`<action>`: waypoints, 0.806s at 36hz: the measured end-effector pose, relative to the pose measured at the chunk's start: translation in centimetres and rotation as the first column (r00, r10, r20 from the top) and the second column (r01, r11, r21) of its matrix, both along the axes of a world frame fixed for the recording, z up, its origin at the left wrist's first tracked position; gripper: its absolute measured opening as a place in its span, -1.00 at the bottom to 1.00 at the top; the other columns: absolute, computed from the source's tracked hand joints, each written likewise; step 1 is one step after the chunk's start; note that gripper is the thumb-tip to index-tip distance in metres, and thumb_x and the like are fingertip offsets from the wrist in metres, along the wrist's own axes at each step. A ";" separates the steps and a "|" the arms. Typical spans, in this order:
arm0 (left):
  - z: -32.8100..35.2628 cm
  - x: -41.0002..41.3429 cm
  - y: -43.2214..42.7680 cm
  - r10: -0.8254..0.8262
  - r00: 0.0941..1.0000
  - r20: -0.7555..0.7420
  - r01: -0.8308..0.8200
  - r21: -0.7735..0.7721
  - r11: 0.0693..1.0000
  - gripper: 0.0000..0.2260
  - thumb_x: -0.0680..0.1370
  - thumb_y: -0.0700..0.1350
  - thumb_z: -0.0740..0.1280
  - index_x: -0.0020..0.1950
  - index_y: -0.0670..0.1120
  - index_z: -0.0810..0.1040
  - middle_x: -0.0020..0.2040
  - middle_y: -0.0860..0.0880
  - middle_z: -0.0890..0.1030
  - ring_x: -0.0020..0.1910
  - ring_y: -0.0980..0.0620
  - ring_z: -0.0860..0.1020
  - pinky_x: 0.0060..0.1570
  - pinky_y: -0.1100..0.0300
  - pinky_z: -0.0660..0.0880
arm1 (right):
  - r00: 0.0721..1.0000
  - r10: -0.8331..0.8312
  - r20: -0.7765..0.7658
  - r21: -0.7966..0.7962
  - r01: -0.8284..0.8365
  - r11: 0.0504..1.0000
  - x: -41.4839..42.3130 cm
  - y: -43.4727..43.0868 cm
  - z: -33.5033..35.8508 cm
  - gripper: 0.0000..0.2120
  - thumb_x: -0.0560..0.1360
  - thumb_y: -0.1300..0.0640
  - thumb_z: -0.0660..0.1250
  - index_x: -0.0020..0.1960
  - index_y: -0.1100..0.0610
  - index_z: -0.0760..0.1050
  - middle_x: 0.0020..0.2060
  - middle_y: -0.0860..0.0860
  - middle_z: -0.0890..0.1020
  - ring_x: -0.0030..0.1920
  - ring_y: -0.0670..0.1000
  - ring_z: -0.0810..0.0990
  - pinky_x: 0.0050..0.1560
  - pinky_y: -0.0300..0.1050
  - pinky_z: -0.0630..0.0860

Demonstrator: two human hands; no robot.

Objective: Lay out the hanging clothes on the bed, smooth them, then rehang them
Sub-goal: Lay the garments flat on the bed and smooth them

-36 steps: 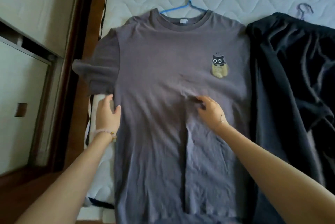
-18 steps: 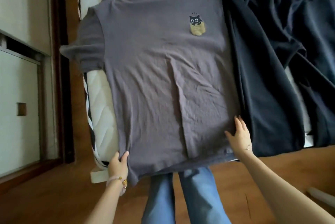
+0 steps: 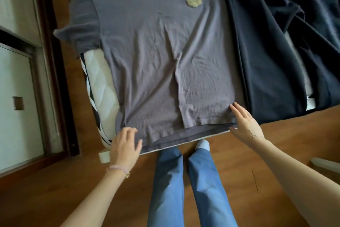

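A grey T-shirt (image 3: 156, 52) with a small cat print lies flat on the white quilted bed (image 3: 104, 87), its hem at the bed's near edge. A long crease runs down its middle. My left hand (image 3: 125, 145) rests with relaxed fingers at the hem's left corner. My right hand (image 3: 244, 122) lies with straight fingers at the hem's right corner. Beside the shirt on the right lies a dark navy garment (image 3: 272, 57), rumpled and overhanging the bed edge. The hangers are out of view.
A wooden floor (image 3: 239, 162) runs along the bed's near edge, where my legs in blue jeans (image 3: 184, 180) stand. A white cabinet with a dark frame (image 3: 22, 79) stands to the left across a narrow gap.
Both hands slid down the grey shirt from its chest to the hem corners. The view dropped, so the collar and blue hanger left the frame.
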State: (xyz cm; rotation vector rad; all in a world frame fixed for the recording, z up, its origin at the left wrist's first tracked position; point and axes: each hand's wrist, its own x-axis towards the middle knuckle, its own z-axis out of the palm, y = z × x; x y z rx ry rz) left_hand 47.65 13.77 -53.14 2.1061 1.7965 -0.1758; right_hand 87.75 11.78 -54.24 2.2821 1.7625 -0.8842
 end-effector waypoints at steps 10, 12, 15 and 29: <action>-1.4 -0.7 -0.6 -0.173 0.974 -0.148 0.155 -0.125 0.980 -0.70 0.30 -0.03 0.55 -0.09 -0.12 0.57 -0.13 -0.10 0.57 -0.17 -0.11 0.58 -0.21 0.09 0.56 | 0.954 0.166 0.248 0.029 -0.179 0.983 0.5 0.9 -0.7 -0.66 0.32 0.29 0.38 0.08 0.26 0.48 0.00 0.19 0.50 -0.06 0.26 0.48 -0.22 0.09 0.47; -1.2 -1.4 -0.5 -0.218 0.963 -0.157 0.201 -0.120 0.972 -0.73 0.30 -0.10 0.55 -0.10 -0.11 0.57 -0.14 -0.08 0.58 -0.18 -0.09 0.59 -0.23 0.10 0.57 | 0.950 0.186 0.252 0.038 -0.201 0.979 0.6 1.3 -0.6 -0.75 0.34 0.31 0.35 0.02 0.27 0.48 -0.07 0.19 0.49 -0.10 0.25 0.47 -0.26 0.07 0.43; -1.0 -2.1 -1.1 -0.255 0.943 -0.214 0.226 -0.152 0.962 -0.62 0.26 -0.14 0.54 0.03 -0.11 0.58 -0.02 -0.09 0.58 -0.07 -0.11 0.59 -0.14 0.06 0.58 | 0.946 0.183 0.266 0.053 -0.204 0.978 1.1 1.6 -0.4 -0.83 0.33 0.37 0.27 -0.08 0.29 0.47 -0.15 0.19 0.50 -0.12 0.24 0.46 -0.31 0.01 0.33; 1.3 -3.4 -2.7 -0.199 0.957 -0.210 0.186 -0.083 0.979 -0.70 0.17 -0.35 0.58 -0.22 -0.20 0.54 -0.30 -0.13 0.54 -0.37 -0.13 0.60 -0.53 0.14 0.53 | 0.883 0.344 0.319 0.174 -0.411 0.895 4.2 -0.3 0.7 -0.64 0.11 0.55 0.41 -0.21 0.24 0.42 -0.30 0.12 0.45 -0.33 0.19 0.45 -0.52 -0.11 0.28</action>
